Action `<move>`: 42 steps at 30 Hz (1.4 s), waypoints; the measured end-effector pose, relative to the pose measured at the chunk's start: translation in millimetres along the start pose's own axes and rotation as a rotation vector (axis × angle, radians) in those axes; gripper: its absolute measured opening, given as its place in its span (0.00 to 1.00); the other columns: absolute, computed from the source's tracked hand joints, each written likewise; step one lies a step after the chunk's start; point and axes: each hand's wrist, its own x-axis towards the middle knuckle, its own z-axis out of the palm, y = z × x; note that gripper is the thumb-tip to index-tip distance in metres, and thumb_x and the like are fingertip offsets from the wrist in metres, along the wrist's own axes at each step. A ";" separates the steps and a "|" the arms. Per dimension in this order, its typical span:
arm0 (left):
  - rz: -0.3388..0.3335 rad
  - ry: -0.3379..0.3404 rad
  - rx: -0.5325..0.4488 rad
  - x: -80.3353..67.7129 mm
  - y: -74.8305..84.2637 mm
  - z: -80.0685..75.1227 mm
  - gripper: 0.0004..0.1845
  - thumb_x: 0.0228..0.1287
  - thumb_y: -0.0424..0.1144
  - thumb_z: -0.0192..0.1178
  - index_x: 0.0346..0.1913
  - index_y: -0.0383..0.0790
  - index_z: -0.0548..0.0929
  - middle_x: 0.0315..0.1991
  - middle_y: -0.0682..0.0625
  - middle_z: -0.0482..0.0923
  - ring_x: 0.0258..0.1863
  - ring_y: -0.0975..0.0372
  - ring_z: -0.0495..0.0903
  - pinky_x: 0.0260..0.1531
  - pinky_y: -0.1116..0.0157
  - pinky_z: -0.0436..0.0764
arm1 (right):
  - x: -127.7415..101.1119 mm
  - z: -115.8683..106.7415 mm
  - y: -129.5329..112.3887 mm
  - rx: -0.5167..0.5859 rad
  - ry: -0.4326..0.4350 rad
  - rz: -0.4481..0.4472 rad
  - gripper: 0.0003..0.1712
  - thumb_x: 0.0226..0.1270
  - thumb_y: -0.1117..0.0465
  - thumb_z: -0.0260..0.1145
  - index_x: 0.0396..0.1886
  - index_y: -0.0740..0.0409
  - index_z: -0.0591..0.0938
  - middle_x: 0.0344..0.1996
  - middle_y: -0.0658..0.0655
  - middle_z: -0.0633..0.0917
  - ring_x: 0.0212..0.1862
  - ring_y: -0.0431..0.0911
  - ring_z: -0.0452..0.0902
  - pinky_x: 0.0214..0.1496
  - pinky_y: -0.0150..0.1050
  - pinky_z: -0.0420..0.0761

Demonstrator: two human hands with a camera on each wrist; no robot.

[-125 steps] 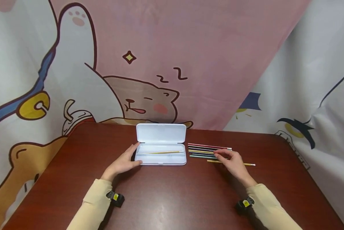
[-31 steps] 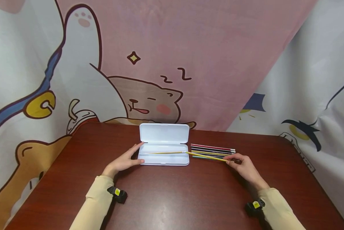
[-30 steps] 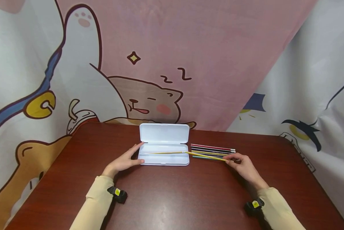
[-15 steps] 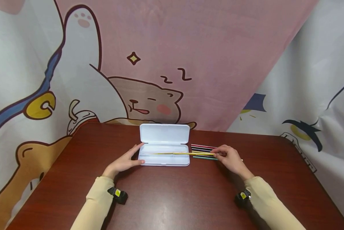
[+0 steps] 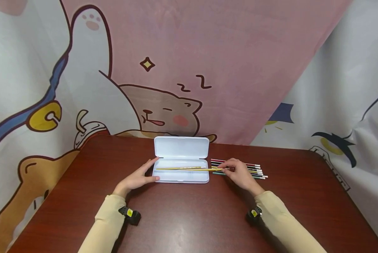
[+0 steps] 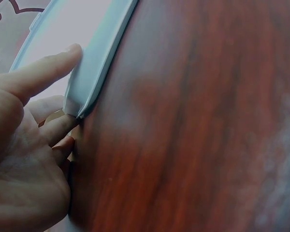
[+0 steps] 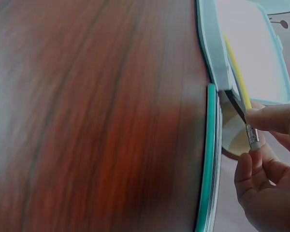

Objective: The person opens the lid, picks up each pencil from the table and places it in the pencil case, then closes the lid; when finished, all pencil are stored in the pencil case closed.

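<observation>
Head: right hand [image 5: 240, 175] pinched 1 pencil [image 5: 213, 169] near its right end, long axis left-right, left part over case [image 5: 173, 177]; left hand [image 5: 135, 180], fingers spread, touched case's left end | Left wrist: thumb [image 6: 53, 66] on case | Right wrist: pinch just short of eraser [image 7: 255, 145]

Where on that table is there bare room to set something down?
The widest bare stretch of table is in front of the white case, between the sleeves. More lies left of the left hand and right of the pencil row. Crowded: the case's right end, beside the row, with the yellow pencil in the right hand crossing it.
</observation>
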 end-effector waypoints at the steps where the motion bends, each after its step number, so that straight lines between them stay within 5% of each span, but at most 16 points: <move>1: 0.000 0.000 0.001 -0.1 -0.1 0.0 0.45 0.61 0.46 0.65 0.76 0.39 0.53 0.75 0.33 0.43 0.73 0.41 0.39 0.65 0.38 0.44 | 1.2 2.2 -1.6 0.007 -0.002 0.000 0.09 0.57 0.74 0.69 0.36 0.59 0.89 0.32 0.52 0.82 0.34 0.46 0.72 0.34 0.38 0.72; 13: 0.004 0.001 -0.004 0.4 -0.6 3.2 0.45 0.61 0.46 0.65 0.76 0.40 0.53 0.74 0.33 0.44 0.73 0.40 0.40 0.63 0.36 0.45 | 13.8 31.7 -20.8 0.070 -0.023 0.005 0.10 0.57 0.73 0.69 0.36 0.59 0.89 0.35 0.53 0.84 0.40 0.49 0.76 0.39 0.42 0.75; 27: 0.003 0.003 -0.007 0.3 -0.3 2.8 0.45 0.61 0.45 0.65 0.76 0.40 0.53 0.74 0.33 0.44 0.73 0.40 0.39 0.64 0.36 0.45 | 27.4 54.0 -40.5 0.094 -0.075 -0.007 0.09 0.58 0.73 0.69 0.36 0.59 0.89 0.32 0.52 0.83 0.32 0.45 0.70 0.36 0.38 0.71; 42: -0.016 0.009 -0.010 0.2 0.3 0.5 0.45 0.61 0.45 0.66 0.76 0.42 0.54 0.75 0.32 0.43 0.73 0.40 0.40 0.63 0.35 0.46 | 24.0 51.1 -31.4 0.139 -0.027 -0.008 0.09 0.58 0.73 0.68 0.37 0.60 0.88 0.35 0.53 0.85 0.39 0.49 0.75 0.43 0.47 0.74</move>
